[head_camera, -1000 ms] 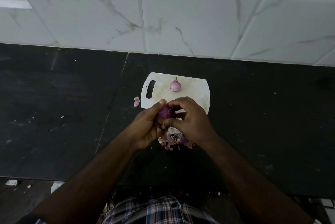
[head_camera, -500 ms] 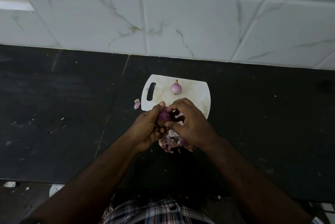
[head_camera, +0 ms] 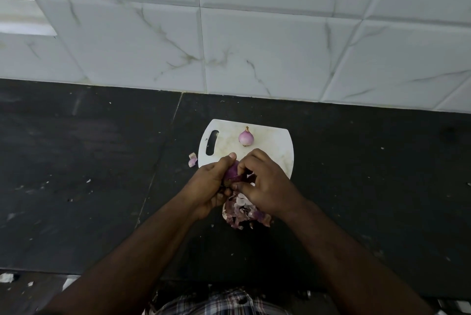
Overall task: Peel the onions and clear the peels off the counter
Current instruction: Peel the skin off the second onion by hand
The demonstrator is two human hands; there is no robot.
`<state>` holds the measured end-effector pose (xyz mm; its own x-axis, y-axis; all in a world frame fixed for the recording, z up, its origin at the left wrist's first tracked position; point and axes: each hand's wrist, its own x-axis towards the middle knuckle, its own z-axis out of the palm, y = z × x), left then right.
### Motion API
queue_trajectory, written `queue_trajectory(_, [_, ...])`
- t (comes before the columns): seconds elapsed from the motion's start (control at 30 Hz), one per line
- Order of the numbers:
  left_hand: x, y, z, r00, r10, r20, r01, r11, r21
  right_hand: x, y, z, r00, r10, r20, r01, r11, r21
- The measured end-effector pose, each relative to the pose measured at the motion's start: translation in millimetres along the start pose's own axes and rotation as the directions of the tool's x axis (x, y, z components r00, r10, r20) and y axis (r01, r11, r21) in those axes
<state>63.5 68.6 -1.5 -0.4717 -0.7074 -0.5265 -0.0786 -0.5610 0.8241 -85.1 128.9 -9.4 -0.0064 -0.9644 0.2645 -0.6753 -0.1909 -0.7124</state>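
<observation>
Since the earlier frame, both hands remain together above the peel pile (head_camera: 244, 211), with only the right fingers shifted on the onion (head_camera: 232, 171). Head view: the left hand (head_camera: 210, 184) grips the onion, long axis tilted up-right, over the cutting board (head_camera: 275, 148) near edge; the right hand (head_camera: 267, 187) pinches its skin. A second onion (head_camera: 246, 137) sits on the board, tip pointing toward the wall.
</observation>
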Motion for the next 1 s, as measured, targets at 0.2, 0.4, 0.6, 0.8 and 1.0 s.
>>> queue_trajectory(0.2, [2, -2, 1, 1.0, -0.009, -0.007, 0.009, 1.0, -0.011, -2, 5, 2, 1.0, -0.021, 0.0, 0.021, 0.999, -0.03])
queue_trajectory(0.4, [3, 1, 3, 0.999, 0.003, -0.034, -0.003, 1.0, -0.019, 0, 8, 3, 0.997, -0.077, -0.014, 0.076, 0.992, -0.099])
queue_trajectory(0.6, [6, 5, 5, 0.999, -0.016, -0.048, 0.013, 0.998, -0.06, 3, 8, 2, 0.989, -0.135, -0.057, 0.121, 0.973, -0.198])
queue_trajectory(0.8, [7, 13, 4, 1.0, -0.007, -0.01, 0.007, 0.997, -0.083, 5, 7, 0, 0.983, -0.141, -0.114, 0.112, 0.966, -0.232])
queue_trajectory(1.0, [11, 17, -5, 0.999, 0.012, 0.044, -0.003, 0.982, -0.187, 5, 6, 0, 0.97, -0.079, -0.23, 0.037, 0.983, -0.181])
